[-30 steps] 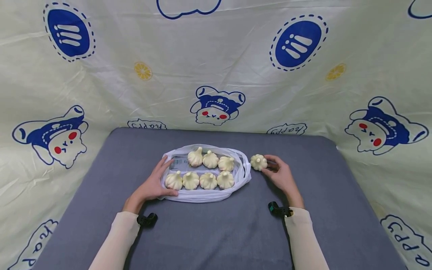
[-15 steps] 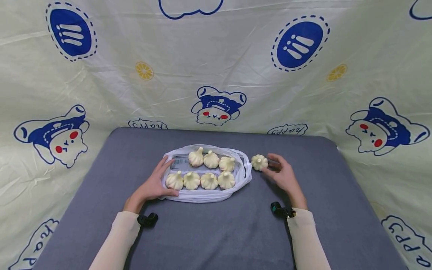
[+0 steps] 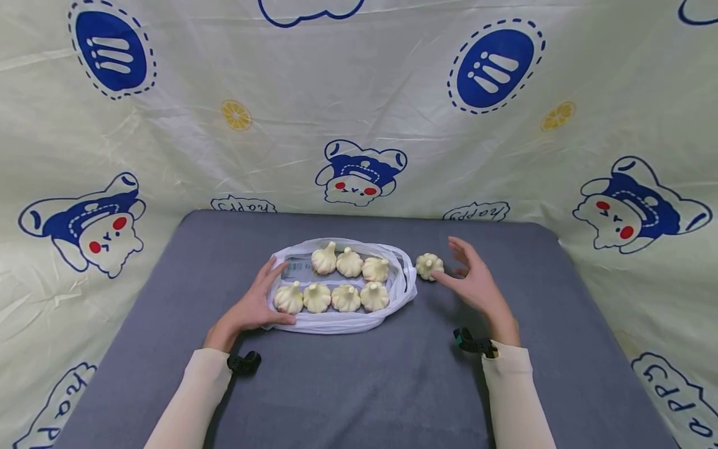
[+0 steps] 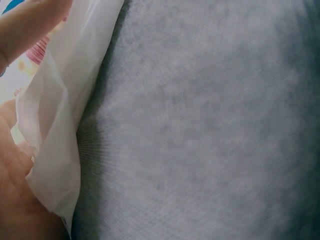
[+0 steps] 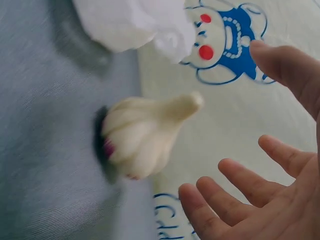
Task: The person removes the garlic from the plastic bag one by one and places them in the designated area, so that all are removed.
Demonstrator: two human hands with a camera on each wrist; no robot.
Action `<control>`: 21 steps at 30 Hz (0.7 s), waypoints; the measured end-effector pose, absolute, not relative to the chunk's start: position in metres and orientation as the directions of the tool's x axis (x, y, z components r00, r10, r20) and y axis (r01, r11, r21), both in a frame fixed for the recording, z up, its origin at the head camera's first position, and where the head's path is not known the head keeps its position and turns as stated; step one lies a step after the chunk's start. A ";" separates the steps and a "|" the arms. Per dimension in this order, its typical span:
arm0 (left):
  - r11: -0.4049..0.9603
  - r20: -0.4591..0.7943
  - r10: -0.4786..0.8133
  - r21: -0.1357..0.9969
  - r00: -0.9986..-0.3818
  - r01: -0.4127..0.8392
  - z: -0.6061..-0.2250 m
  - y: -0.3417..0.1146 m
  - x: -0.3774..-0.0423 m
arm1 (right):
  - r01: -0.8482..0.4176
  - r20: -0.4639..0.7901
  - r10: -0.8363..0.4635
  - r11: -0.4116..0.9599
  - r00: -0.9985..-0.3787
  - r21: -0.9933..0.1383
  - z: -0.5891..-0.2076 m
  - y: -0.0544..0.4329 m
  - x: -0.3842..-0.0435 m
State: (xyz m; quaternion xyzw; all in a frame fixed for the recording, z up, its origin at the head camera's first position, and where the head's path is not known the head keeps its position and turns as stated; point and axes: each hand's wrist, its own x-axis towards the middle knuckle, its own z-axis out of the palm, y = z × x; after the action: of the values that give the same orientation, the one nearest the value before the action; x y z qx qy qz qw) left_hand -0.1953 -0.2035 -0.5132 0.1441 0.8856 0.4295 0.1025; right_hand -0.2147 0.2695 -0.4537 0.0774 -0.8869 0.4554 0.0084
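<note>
Seven garlic bulbs (image 3: 346, 299) sit in two rows inside the white plastic bag (image 3: 342, 325), three in the far row and four in the near one, their stems mostly pointing up. A greyish patch with barcode-like print (image 3: 300, 270) shows at the left end of the far row. The left hand (image 3: 255, 304) holds the left end of the bag, thumb at the near rim and fingers at the far rim, set well apart. Just beyond the bag's right end stands a single garlic bulb (image 3: 428, 265) on the grey tabletop (image 3: 359, 393). Beside it, the right hand (image 3: 478, 282) is spread wide and holds nothing; the right wrist view shows a gap between its fingers and the bulb. Each wrist carries a black camera (image 3: 244, 363) next to a pale sleeve (image 3: 191, 393). Behind the tabletop hangs a pale backdrop (image 3: 359, 75) printed with blue cartoon animals, orange slices and the word "happy".
</note>
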 end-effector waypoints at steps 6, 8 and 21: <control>0.589 -0.059 0.346 0.791 -0.936 0.167 -0.511 -0.203 -0.195 | -0.164 0.068 -0.185 0.576 -0.980 -0.801 -0.432 0.250 -0.212; 0.589 -0.061 0.347 0.791 -0.936 0.167 -0.511 -0.203 -0.195 | -0.173 0.067 -0.201 0.575 -0.977 -0.799 -0.426 0.241 -0.211; 0.584 -0.041 0.357 0.789 -0.933 0.188 -0.513 -0.203 -0.195 | -0.320 0.117 -0.420 0.455 -0.900 -0.831 -0.409 0.164 -0.211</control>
State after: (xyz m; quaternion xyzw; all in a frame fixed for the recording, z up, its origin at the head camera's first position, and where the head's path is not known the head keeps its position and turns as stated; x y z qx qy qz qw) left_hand -0.1954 -0.2035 -0.5128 0.1540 0.8846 0.4292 0.0979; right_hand -0.2113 0.1642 -0.4090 0.2174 -0.8514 0.4745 -0.0527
